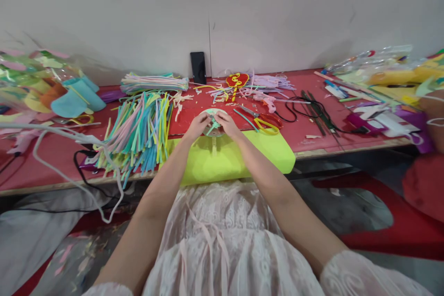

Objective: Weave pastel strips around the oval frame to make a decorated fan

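My left hand point(199, 126) and my right hand point(226, 123) meet in front of me, fingers pinched on a small light-green pipe-cleaner piece point(214, 125). Its exact shape is partly covered by my fingertips. Beneath it is a round pale disc point(212, 133), its edge showing around my hands. A short pale strip point(214, 147) extends from the disc toward me, over a bright yellow-green sheet point(239, 166) at the table's front edge. Just right of my right hand lie scissors point(267, 125) with red and yellow handles. Left of my hands, many pastel pipe cleaners point(138, 129) are heaped.
A phone point(198, 68) leans against the white partition point(138, 23). A red and yellow pipe-cleaner shape point(237, 81) lies behind my hands. A pink glue gun point(266, 101) trails a black cord to the right. A white cable point(69, 132) crosses the left. Another person's arm point(433, 115) shows far right.
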`<state>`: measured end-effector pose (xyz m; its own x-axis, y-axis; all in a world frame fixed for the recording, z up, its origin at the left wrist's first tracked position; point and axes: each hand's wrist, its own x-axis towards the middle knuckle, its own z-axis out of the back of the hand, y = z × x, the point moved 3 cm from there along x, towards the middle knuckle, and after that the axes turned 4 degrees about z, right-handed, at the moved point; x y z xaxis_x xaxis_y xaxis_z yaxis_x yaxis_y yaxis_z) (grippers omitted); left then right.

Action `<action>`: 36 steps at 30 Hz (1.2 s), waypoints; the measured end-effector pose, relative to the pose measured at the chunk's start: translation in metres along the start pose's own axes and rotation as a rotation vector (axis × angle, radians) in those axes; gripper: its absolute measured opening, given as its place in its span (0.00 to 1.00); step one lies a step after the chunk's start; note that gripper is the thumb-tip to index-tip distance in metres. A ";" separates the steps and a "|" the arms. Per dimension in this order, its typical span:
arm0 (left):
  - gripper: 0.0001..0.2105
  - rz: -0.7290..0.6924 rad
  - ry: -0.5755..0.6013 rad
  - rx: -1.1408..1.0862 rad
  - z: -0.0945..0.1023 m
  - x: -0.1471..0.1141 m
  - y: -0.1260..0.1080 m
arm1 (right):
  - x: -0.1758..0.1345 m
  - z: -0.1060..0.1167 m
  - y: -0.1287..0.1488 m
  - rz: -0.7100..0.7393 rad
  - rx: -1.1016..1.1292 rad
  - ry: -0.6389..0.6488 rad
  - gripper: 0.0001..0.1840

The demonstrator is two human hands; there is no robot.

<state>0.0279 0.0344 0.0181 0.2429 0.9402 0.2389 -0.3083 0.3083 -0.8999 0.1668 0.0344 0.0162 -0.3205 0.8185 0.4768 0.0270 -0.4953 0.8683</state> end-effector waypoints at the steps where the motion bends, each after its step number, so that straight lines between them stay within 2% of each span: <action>1: 0.09 0.009 0.002 -0.009 -0.001 0.000 0.001 | 0.000 0.000 -0.001 0.003 -0.007 0.008 0.16; 8: 0.10 0.047 0.067 -0.175 -0.005 -0.002 0.000 | -0.001 0.001 -0.008 -0.041 -0.007 0.028 0.17; 13: 0.10 0.027 0.109 -0.180 -0.005 -0.003 0.000 | -0.002 -0.001 -0.008 -0.103 0.026 0.049 0.19; 19: 0.07 -0.040 0.043 -0.081 -0.007 -0.002 0.003 | -0.003 -0.002 -0.008 -0.160 0.065 0.056 0.19; 25: 0.05 -0.052 0.056 -0.025 -0.006 -0.004 -0.005 | -0.001 -0.001 -0.007 -0.168 0.067 0.031 0.17; 33: 0.07 -0.090 0.057 -0.104 -0.003 -0.007 -0.010 | -0.002 -0.001 -0.004 -0.190 0.198 0.046 0.17; 36: 0.07 -0.089 0.050 -0.118 -0.004 -0.007 -0.011 | -0.002 -0.001 -0.004 -0.200 0.186 0.043 0.17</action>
<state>0.0331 0.0237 0.0250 0.3114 0.9004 0.3039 -0.1740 0.3684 -0.9133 0.1662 0.0342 0.0112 -0.3764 0.8798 0.2905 0.1309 -0.2599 0.9567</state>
